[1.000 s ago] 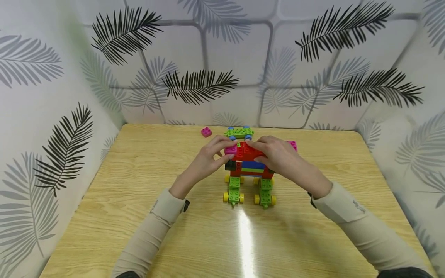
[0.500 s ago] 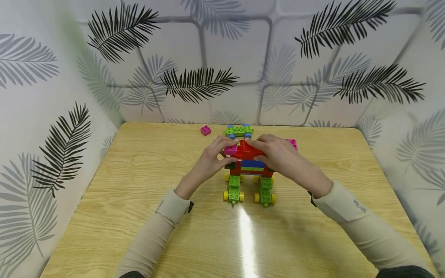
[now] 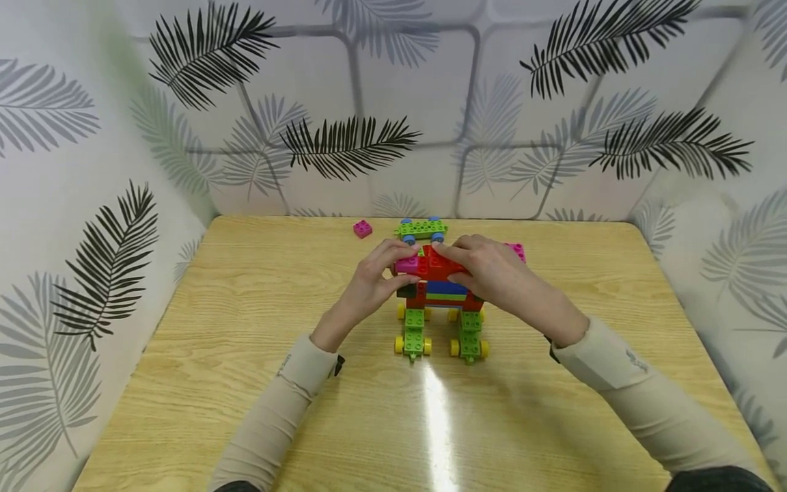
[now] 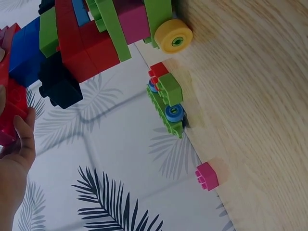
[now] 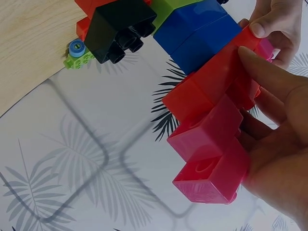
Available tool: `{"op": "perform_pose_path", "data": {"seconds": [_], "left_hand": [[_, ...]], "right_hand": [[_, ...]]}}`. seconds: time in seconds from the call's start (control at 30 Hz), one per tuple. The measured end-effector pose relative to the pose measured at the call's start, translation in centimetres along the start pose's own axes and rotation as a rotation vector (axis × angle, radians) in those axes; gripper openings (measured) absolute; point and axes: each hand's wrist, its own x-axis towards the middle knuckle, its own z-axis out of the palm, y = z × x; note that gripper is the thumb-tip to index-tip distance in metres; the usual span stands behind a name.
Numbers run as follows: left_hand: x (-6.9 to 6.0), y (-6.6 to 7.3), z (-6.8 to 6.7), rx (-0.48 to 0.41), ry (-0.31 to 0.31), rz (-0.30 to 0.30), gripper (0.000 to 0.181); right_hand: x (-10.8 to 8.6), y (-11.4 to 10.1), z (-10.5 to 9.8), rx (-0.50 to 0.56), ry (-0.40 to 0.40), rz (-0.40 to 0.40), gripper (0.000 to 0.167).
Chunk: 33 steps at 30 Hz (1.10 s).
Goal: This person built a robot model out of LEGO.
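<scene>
A toy brick model point(image 3: 447, 290) stands on green wheeled bases point(image 3: 470, 335) with yellow wheels. Its body mixes red, blue and green bricks, and a black brick point(image 4: 60, 79) juts from one side. Along the top runs a row of red bricks point(image 5: 211, 77), with stepped pink bricks point(image 5: 207, 134) at the right end. My left hand point(image 3: 369, 277) pinches the pink brick point(image 3: 407, 265) at the row's left end, thumb below and fingers above. My right hand point(image 3: 498, 273) grips the red bricks from the right, its palm side showing in the right wrist view.
Behind the model, a green car base point(image 3: 421, 229) with blue wheels stands near the table's back edge. A loose pink brick point(image 3: 363, 228) lies to its left. Leaf-patterned walls point(image 3: 246, 178) border the wooden table point(image 3: 258, 266) at the back and sides.
My left hand has shifted slightly right, its thumb now lower against the pink brick. The right hand keeps its grip on the red bricks. The head view has tilted a little.
</scene>
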Motion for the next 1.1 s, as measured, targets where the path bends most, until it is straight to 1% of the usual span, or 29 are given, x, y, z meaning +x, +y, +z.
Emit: {"op": "perform_pose_path", "data": {"seconds": [0.07, 0.17, 0.33, 0.47, 0.53, 0.6, 0.63, 0.7, 0.73, 0.77, 0.8, 0.87, 0.9, 0.97, 1.03, 1.1], "left_hand": [[0.0, 0.0, 0.0, 0.004, 0.004, 0.002, 0.049], [-0.1, 0.0, 0.2, 0.019, -0.007, -0.006, 0.051], [-0.3, 0.0, 0.2, 0.032, -0.041, -0.052, 0.052], [-0.4, 0.0, -0.2, 0.012, -0.050, -0.089, 0.048], [-0.3, -0.2, -0.4, 0.007, -0.017, -0.104, 0.050], [-0.3, -1.1, -0.8, 0.011, 0.060, -0.118, 0.054], [-0.2, -1.8, -1.0, 0.024, 0.108, -0.133, 0.054], [0.0, -3.9, -1.6, 0.070, 0.213, -0.193, 0.049], [0.0, -5.2, -1.9, 0.097, 0.249, -0.237, 0.045], [-0.1, -6.6, -2.2, 0.131, 0.271, -0.293, 0.040], [-0.2, -8.0, -2.4, 0.167, 0.276, -0.358, 0.037], [-0.5, -10.2, -2.8, 0.218, 0.244, -0.497, 0.037], [-0.6, -11.2, -2.9, 0.238, 0.214, -0.560, 0.039], [-0.8, -12.7, -3.0, 0.264, 0.164, -0.667, 0.045], [-0.7, -13.7, -2.8, 0.293, 0.121, -0.749, 0.052], [-0.5, -14.7, -2.3, 0.335, 0.077, -0.805, 0.058]], "right_hand": [[0.0, 0.0, 0.0, 0.001, 0.007, -0.002, 0.054], [0.0, -0.1, 0.2, -0.012, 0.026, -0.002, 0.054], [0.0, -0.3, 0.3, -0.025, 0.048, 0.003, 0.053], [0.1, -0.5, 0.2, -0.033, 0.042, 0.005, 0.053], [0.1, -0.6, 0.2, -0.044, 0.035, 0.008, 0.052], [0.1, -0.6, 0.1, -0.057, 0.034, 0.006, 0.052], [0.0, -0.5, 0.0, -0.062, 0.039, 0.006, 0.052], [-0.1, -0.4, -0.1, -0.069, 0.050, 0.004, 0.052], [-0.1, -0.4, -0.1, -0.066, 0.054, 0.004, 0.052], [-0.2, -0.4, -0.2, -0.066, 0.054, 0.005, 0.052], [-0.2, -0.4, -0.2, -0.064, 0.052, 0.004, 0.052], [-0.2, -0.4, -0.2, -0.058, 0.040, 0.003, 0.052], [-0.2, -0.4, -0.2, -0.055, 0.035, 0.002, 0.052], [-0.2, -0.5, -0.1, -0.054, 0.028, 0.001, 0.052], [-0.1, -0.5, -0.1, -0.048, 0.029, 0.001, 0.052], [-0.2, -0.6, 0.0, -0.046, 0.028, 0.007, 0.052]]}}
